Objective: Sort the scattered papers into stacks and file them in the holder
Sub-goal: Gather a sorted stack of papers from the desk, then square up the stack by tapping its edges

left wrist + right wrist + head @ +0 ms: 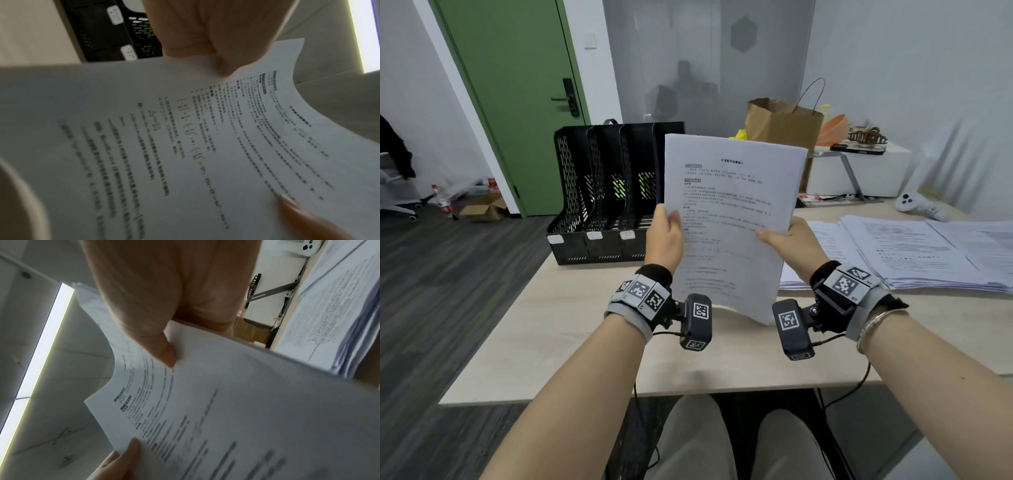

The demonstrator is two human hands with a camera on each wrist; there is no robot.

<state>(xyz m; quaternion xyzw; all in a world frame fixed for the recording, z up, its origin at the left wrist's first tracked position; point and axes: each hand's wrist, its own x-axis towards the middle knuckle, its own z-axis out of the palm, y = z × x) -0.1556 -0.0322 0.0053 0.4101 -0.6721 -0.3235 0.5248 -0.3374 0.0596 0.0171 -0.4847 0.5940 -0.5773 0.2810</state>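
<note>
Both hands grasping one sheaf of papers, held up off the desk, near upright, tilted slightly with its top toward the right. Left hand clamps the sheaf's left edge about midway down, thumb on the printed face, fingers hidden behind. Right hand clamps the right edge at much the same height, thumb flat on the front page. Sheaf is several sheets thick at the top corner; lower edge curls toward the person. Front page printed in black: a centred title line, two grey-shaded headings, dense lines of Chinese text, too small and blurred to read. Left wrist view shows bracketed fractions among the lines, so some maths content. File holder, black perforated plastic, stands on the desk's far left corner, behind and left of the sheaf, apart from it; the sheaf hides its right end. Small white labels on the front lip of its compartments, writing illegible. More printed papers lie fanned in overlapping stacks on the desk to the right of the right hand. Brown paper bag and a white game controller farther back on the right.
</note>
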